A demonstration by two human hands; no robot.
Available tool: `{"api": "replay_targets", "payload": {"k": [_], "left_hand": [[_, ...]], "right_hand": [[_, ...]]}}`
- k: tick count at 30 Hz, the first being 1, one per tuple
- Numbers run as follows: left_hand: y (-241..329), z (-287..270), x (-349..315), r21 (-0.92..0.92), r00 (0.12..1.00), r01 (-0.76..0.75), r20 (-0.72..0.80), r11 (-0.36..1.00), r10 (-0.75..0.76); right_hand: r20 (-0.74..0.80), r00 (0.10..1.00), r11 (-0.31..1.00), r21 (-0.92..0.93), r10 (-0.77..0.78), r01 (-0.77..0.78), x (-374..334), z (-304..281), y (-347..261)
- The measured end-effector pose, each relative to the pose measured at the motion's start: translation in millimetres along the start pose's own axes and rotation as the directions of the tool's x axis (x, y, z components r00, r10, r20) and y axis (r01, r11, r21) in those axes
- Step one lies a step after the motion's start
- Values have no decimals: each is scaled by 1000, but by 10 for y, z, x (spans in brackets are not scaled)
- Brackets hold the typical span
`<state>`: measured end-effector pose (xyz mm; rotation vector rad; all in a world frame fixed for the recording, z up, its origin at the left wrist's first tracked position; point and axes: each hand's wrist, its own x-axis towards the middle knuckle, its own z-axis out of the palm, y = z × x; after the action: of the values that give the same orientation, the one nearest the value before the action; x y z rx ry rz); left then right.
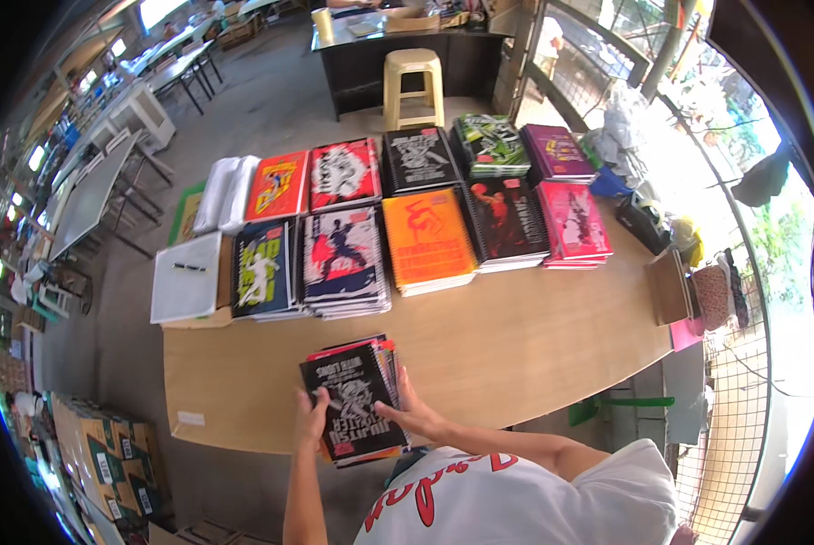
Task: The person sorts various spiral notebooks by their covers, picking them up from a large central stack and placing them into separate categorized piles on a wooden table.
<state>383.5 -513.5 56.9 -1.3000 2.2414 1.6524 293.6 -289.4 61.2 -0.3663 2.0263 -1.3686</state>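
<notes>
Both my hands grip a stack of spiral notebooks [357, 400] at the table's near edge. Its top cover is black with a white drawing and lettering that appears upside down; red and orange edges of lower notebooks peek out. My left hand [312, 420] is closed round the stack's left side, thumb on the cover. From the right, my right hand [413, 411] clasps the opposite side, its thumb also on top. Beyond them, two rows of notebook piles stand on the table, among them an orange pile [428, 238] and a white one with a dark figure [343, 259].
A white tray [185, 286] with a pen sits at the table's left end. On the right are a cardboard box [669, 288] and a black pouch [641, 223]. A cream stool [413, 86] stands behind the brown table [516, 354]. Cartons [107, 463] lie on the floor at left.
</notes>
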Motion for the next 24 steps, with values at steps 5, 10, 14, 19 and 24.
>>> {"api": "replay_targets", "payload": {"k": [5,10,14,19,24], "left_hand": [[2055,746,-283,346,495,-833,118,431,861],[3406,2989,363,234,6,-959,583,-161,813],[3584,3888,1284,397,-12,-839,669,-371,743],[3835,3637,1058,605,410,-796,515,21,753],[3751,3415,984,568,787,-558,131,606,603]], "right_hand": [[-518,610,799,-352,-600,487,862,-2667,-333],[-576,648,744,-668,-499,-20,2472,-4804,-580],[-602,795,760,-550,-72,-347,3418,-4877,-935],[-672,739,719,-492,45,-491,3473,-4982,-866],[-725,519,728,-637,-453,-254,3249,-5366,-775]]}}
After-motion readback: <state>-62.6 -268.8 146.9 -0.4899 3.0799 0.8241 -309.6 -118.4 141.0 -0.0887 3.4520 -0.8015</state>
